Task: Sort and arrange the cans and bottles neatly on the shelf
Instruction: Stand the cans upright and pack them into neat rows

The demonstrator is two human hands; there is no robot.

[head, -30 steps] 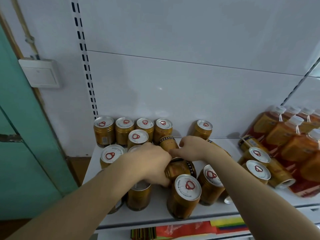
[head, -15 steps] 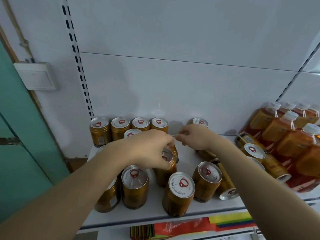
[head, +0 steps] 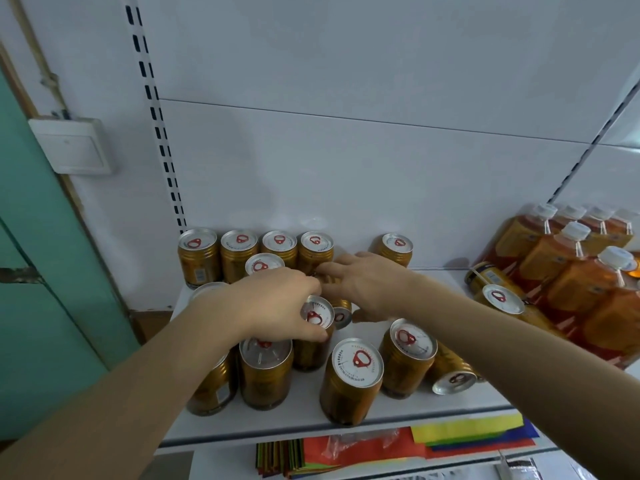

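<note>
Gold cans with silver tops and red pull rings stand and lie on the white shelf (head: 301,422). My left hand (head: 277,303) is closed from above on the rim of an upright can (head: 317,317) in the middle. My right hand (head: 367,289) lies over a can on its side (head: 341,315), whose top faces me; its fingertips almost touch the left hand. Several cans form a back row (head: 239,254), with one apart (head: 397,249). Upright cans stand at the front (head: 353,379), (head: 408,355), (head: 266,372). Orange bottles (head: 571,271) lean at the right.
More cans lie on their sides at the right (head: 450,374), (head: 498,301), up against the bottles. The white back panel rises behind the shelf. Coloured packs (head: 450,441) lie on the shelf below. A wall switch (head: 69,145) and a green door are at the left.
The tilted can between my hands now stands upright under my left hand. My right hand has shifted left onto the lying can beside it.
</note>
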